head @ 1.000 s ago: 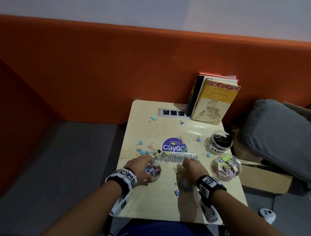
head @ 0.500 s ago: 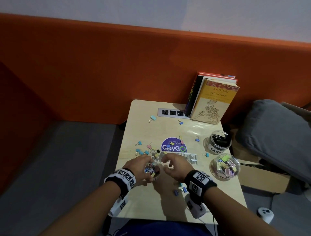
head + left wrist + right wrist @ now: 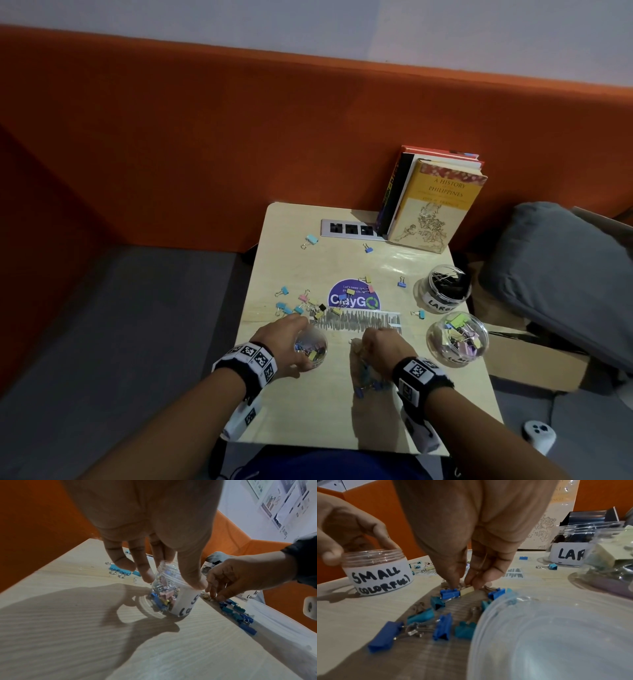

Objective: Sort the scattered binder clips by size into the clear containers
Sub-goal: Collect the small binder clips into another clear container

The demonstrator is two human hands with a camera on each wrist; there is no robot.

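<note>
Left hand (image 3: 286, 337) grips small jar (image 3: 376, 572); right hand (image 3: 380, 344) pinches clips (image 3: 457, 592) near surface's front edge. Next: lift, drop into jar.

This looks like a shared study or office nook: an orange padded booth wall (image 3: 205, 137), a small wooden table (image 3: 308, 411) with built-in plugs (image 3: 351, 229), and books (image 3: 435, 202).
</note>
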